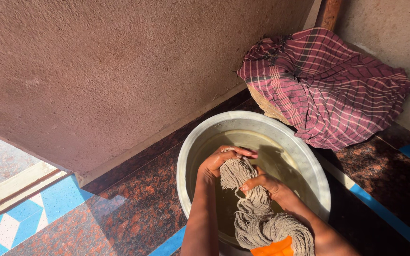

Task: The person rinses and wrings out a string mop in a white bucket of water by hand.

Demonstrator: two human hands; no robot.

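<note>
- Over the basin [309, 163], both hands work 1 mop [257, 213] of grey-beige cords.
- L hand [221, 161]: fingers curled round the top end of the cord bundle, gripping it just above the water.
- R hand [266, 186]: clenched round the bundle's middle, thumb across the front; sits lower & nearer the camera than the L hand.
- Mop: 1 thick twisted hank, runs from the L hand down through the R hand, then fans out into loose loops at the near rim; 1 orange piece [272, 248] at its base, cut off by the bottom edge of view.
- Basin: 1, round, pale metal, holds murky yellowish water [274, 154]; top of the mop hangs over the water, lower cords drape over the near rim.
- Cloth [328, 85]: 1, maroon check, crumpled, heaped beside the basin's far-right rim against the wall [119, 71]; straw-coloured bit shows under it, can't tell what.
- Floor [138, 208]: speckled brown stone w/ blue strips; blue-&-white tiles at far left.
- Sun is strong, hard shadows on floor.
</note>
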